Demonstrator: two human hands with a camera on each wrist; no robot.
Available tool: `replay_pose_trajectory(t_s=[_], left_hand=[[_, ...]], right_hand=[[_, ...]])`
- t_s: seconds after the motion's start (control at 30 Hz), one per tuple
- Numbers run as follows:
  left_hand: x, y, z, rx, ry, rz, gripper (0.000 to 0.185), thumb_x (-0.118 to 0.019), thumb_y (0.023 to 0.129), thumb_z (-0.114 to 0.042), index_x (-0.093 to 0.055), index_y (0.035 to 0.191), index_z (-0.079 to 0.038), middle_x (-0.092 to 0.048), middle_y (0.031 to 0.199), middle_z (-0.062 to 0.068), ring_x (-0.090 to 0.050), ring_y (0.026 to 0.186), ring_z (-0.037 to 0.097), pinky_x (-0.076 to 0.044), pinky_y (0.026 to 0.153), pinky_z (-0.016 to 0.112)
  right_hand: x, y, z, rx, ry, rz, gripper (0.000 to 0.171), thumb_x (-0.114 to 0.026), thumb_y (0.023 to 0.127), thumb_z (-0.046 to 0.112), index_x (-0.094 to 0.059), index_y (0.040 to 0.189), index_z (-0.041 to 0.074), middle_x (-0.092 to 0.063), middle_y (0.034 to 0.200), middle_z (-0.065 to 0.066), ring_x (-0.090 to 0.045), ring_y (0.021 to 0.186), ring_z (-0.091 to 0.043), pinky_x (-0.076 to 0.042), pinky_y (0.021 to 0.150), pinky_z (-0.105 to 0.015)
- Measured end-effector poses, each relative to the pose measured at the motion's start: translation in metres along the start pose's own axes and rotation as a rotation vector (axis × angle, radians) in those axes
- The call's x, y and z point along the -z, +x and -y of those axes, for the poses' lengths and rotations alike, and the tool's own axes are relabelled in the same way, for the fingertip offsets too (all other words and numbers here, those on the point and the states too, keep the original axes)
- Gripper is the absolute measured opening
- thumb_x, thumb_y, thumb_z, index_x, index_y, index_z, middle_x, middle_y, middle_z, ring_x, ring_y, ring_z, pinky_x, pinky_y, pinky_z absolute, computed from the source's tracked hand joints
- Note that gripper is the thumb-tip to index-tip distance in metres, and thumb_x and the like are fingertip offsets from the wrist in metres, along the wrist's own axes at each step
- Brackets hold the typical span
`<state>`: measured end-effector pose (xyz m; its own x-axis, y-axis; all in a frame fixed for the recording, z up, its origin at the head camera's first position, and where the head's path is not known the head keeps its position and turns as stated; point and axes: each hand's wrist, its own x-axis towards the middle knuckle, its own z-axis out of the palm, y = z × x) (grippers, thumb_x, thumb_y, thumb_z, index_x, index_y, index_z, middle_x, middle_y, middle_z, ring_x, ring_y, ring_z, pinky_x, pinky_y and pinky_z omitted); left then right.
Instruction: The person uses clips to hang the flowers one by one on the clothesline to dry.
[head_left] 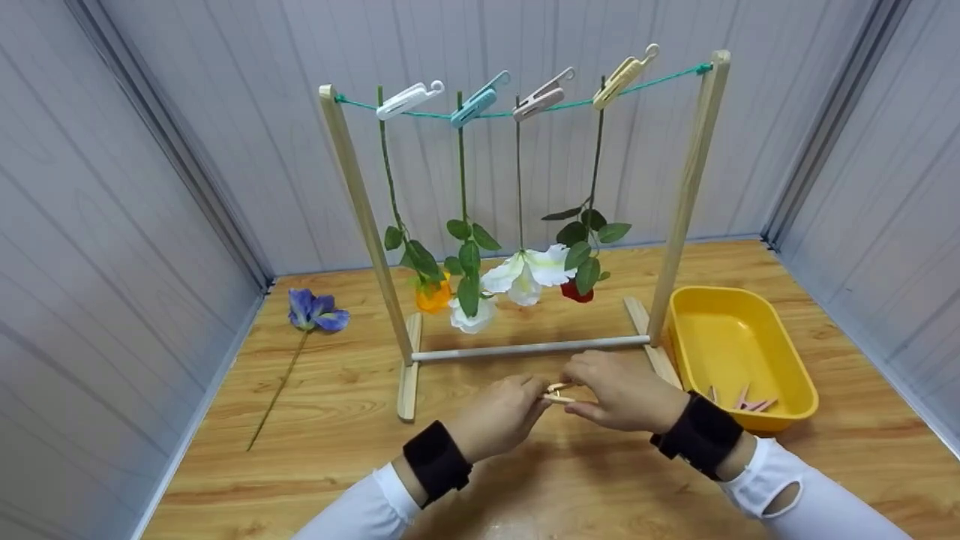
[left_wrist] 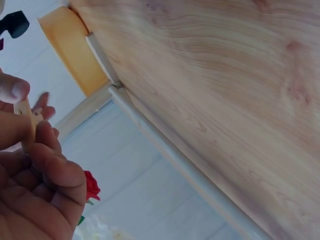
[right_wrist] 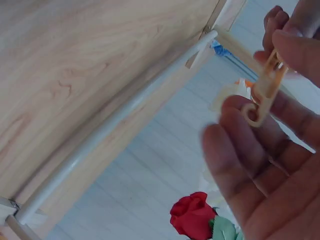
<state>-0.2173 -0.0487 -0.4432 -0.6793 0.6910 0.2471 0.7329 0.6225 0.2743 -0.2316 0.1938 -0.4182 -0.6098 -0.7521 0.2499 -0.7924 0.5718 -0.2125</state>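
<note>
Fingertips of the left hand (head_left: 501,417) and right hand (head_left: 621,391) pinch a small pale-yellow plastic clothespin (head_left: 558,393) between them, just above the wooden table (head_left: 337,420). Just beyond stands the wooden drying rack (head_left: 525,348) with hanging artificial flowers (head_left: 525,277); the yellow plastic tray (head_left: 731,352) sits right.

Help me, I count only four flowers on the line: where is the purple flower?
In the head view the purple flower lies flat on the wooden table at far left, beside the wall, left of the drying rack and apart from both hands.
</note>
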Motion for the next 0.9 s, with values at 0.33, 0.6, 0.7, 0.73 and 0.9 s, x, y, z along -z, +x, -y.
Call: replay_pose_trajectory(t_s=[0.33, 0.6, 0.7, 0.73, 0.9], left_hand=[[0.005, -0.005, 0.009, 0.045, -0.164, 0.029, 0.03, -0.063, 0.112, -0.02, -0.066, 0.137, -0.006, -0.072, 0.118, 0.007, -0.071, 0.104, 0.019, -0.06, 0.091, 0.033], [0.025, -0.025, 0.033, 0.156, -0.265, -0.1, 0.028, -0.064, 0.11, -0.018, -0.065, 0.135, -0.005, -0.071, 0.115, 0.011, -0.069, 0.092, 0.025, -0.059, 0.08, 0.031], [0.037, -0.032, 0.044, 0.219, -0.263, -0.182, 0.023, -0.065, 0.11, -0.018, -0.067, 0.129, -0.006, -0.072, 0.108, 0.007, -0.067, 0.087, 0.018, -0.06, 0.078, 0.031], [0.041, -0.034, 0.047, 0.243, -0.263, -0.216, 0.022, -0.065, 0.11, -0.019, -0.067, 0.128, -0.006, -0.072, 0.106, 0.006, -0.066, 0.086, 0.017, -0.06, 0.078, 0.031], [0.058, -0.046, 0.069, 0.361, -0.256, -0.401, 0.016, -0.065, 0.109, -0.018, -0.071, 0.118, -0.007, -0.071, 0.094, 0.002, -0.062, 0.078, 0.011, -0.058, 0.071, 0.029]], right_hand=[[-0.011, -0.001, -0.004, 0.071, 0.072, -0.07, 0.023, -0.085, 0.093, 0.009, -0.063, 0.094, 0.008, -0.067, 0.085, -0.003, -0.058, 0.074, -0.014, -0.05, 0.067, -0.031], [-0.016, -0.009, -0.012, 0.077, 0.082, -0.117, 0.027, -0.085, 0.09, 0.003, -0.058, 0.088, 0.009, -0.06, 0.075, 0.0, -0.049, 0.067, -0.007, -0.042, 0.061, -0.023], [-0.017, -0.012, -0.015, 0.072, 0.083, -0.137, 0.028, -0.085, 0.089, 0.003, -0.058, 0.087, 0.009, -0.056, 0.071, 0.0, -0.045, 0.066, -0.004, -0.038, 0.06, -0.021], [-0.018, -0.013, -0.015, 0.07, 0.086, -0.145, 0.028, -0.085, 0.089, 0.002, -0.058, 0.087, 0.009, -0.054, 0.071, 0.0, -0.043, 0.065, -0.004, -0.037, 0.06, -0.02], [-0.019, -0.018, -0.016, 0.079, 0.098, -0.18, 0.029, -0.085, 0.088, 0.001, -0.058, 0.086, 0.009, -0.047, 0.068, 0.004, -0.038, 0.065, -0.001, -0.034, 0.058, -0.018]])
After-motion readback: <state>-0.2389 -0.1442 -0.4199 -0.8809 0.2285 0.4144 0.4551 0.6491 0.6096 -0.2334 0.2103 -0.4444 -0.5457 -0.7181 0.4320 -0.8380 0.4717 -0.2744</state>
